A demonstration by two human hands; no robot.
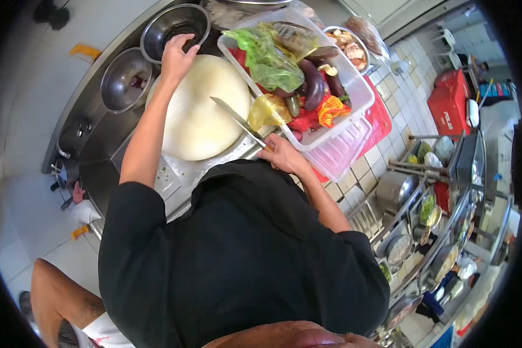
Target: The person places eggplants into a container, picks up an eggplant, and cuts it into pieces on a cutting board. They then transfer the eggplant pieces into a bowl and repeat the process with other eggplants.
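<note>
My right hand (285, 154) is wrapped round the handle of a kitchen knife (233, 116). Its blade points up and left across the edge of a thick, round, white chopping board (206, 110). At the board's far left, my left hand (178, 57) reaches over the near rim of a metal bowl (151, 36); its fingers are apart and bent, with nothing visible in them. Dark contents lie in that bowl. Beside it, a metal colander (111, 87) holds a small dark reddish piece.
Right of the board, a white plastic tub (362, 93) holds eggplants (314, 84), a green plastic bag (267, 61) and red and yellow netting. A bowl of cut pieces (351, 49) stands behind it. A sink (93, 136) lies left; another person's bent arm (64, 296) shows lower left.
</note>
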